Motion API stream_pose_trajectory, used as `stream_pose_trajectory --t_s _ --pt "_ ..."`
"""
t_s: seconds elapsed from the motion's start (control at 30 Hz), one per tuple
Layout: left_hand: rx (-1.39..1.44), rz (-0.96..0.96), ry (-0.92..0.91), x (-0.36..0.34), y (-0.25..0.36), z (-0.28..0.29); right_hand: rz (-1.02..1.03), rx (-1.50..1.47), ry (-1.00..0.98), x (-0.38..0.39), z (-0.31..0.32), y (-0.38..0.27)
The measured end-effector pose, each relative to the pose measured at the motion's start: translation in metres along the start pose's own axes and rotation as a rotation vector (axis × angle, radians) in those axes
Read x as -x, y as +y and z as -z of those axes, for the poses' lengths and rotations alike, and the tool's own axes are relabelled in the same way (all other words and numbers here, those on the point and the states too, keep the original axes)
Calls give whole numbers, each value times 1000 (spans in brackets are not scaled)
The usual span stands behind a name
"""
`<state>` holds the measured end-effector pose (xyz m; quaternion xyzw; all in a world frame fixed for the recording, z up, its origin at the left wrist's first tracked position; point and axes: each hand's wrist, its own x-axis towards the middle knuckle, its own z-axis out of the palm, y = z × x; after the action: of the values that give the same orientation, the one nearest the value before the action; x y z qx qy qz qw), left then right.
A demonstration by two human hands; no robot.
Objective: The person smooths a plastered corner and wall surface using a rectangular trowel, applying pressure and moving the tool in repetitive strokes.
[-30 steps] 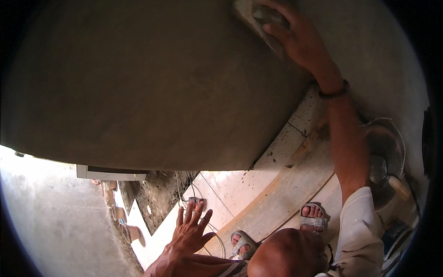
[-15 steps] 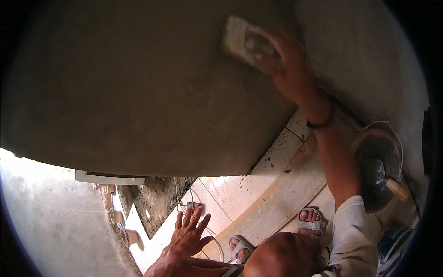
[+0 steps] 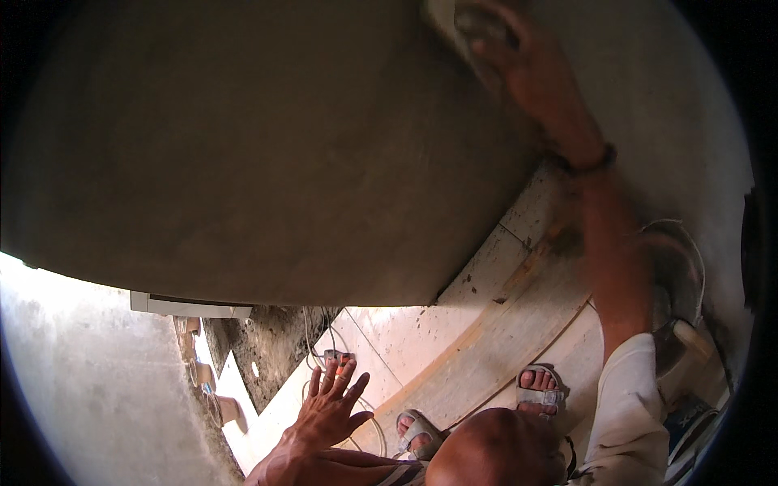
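And here's the right hand [image 3: 523, 65], high up at the upper right of the dark grey wall [image 3: 243, 162], fingers curled around a pale hand float [image 3: 442, 18], thumb and fingertips tucked about its dark handle! The float sits right by that wall's upper right side, near where it meets a lighter wall [image 3: 656, 97]; its long axis slants, running from upper left down to lower right, with the far end cut off by the top of the view. Blur hides whether its face is pressed flat on the dark grey wall or just shy of it. No contest over which hand is nearer: the right one has it, its forearm reaching up past the dark grey wall's lower right corner. The left hand [image 3: 324, 415] is well apart, beneath the dark grey wall's lower edge as we look, fingers splayed, palm turned away, nothing gripped; from there the float lies up and to the right, across much of that wall. Over to the right of the dark grey wall stands a bucket [image 3: 683, 263], and below its lower right edge a long plank [image 3: 466, 356] runs aslant on the floor.
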<state>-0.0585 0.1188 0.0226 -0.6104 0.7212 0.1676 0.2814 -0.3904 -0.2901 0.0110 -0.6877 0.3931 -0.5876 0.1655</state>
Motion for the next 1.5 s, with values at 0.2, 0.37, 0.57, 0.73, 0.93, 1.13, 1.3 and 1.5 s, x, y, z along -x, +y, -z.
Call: stream_pose_trajectory --t_s 0.2,0.37,0.57,0.73,0.93,1.13,1.3,1.5 --pt "31 16 -24 4 -4 0 444 206 58 24 -36 -19" --pt "-17 -37 -14 -11 -2 0 361 149 -259 133 -78 -56" --pt "43 -53 -31 -12 -3 7 31 -244 -37 109 -60 -31" --pt "42 -11 -53 -12 -5 5 261 149 -9 134 -95 -35" --pt "44 -78 -30 -18 2 9 14 -204 -151 160 -85 -25" --pt "71 7 -84 -2 -6 3 -310 -285 -152 19 7 -53" --pt "127 12 -95 2 -7 9 217 161 -51 88 -74 -12" --pt "80 -54 -49 -12 -1 7 118 -214 -388 198 -101 -60"
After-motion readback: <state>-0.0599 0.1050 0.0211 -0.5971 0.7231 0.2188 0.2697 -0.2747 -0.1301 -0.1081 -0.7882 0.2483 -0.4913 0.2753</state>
